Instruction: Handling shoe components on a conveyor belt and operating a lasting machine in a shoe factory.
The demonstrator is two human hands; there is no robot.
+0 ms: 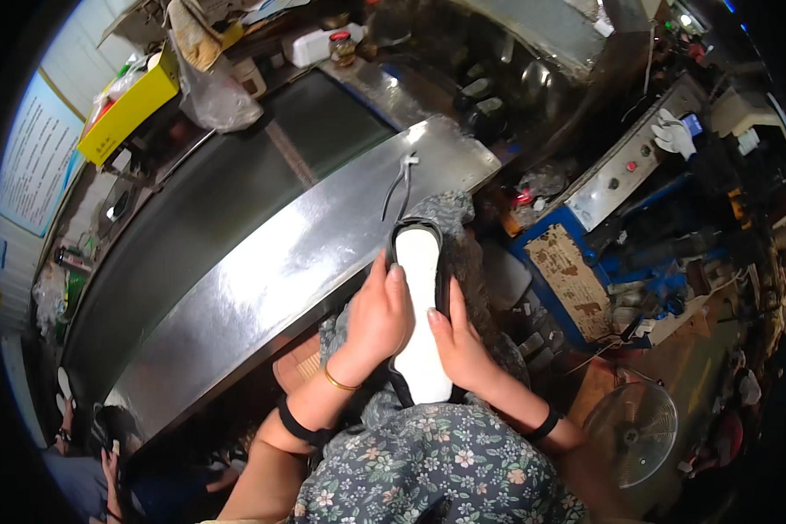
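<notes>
Grip snug: left hand (379, 313) and right hand (465, 348) clasping black shoe upper (446, 259) | white foot-shaped insert (421, 301) already sits inside! | remaining work unclear

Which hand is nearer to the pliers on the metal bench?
Left. The left hand, on the shoe's left side, is just below the pliers in view; the right hand is lower and farther right.

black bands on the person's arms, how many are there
2: one narrow black band behind the left hand, another narrow black band behind the right hand.
</notes>
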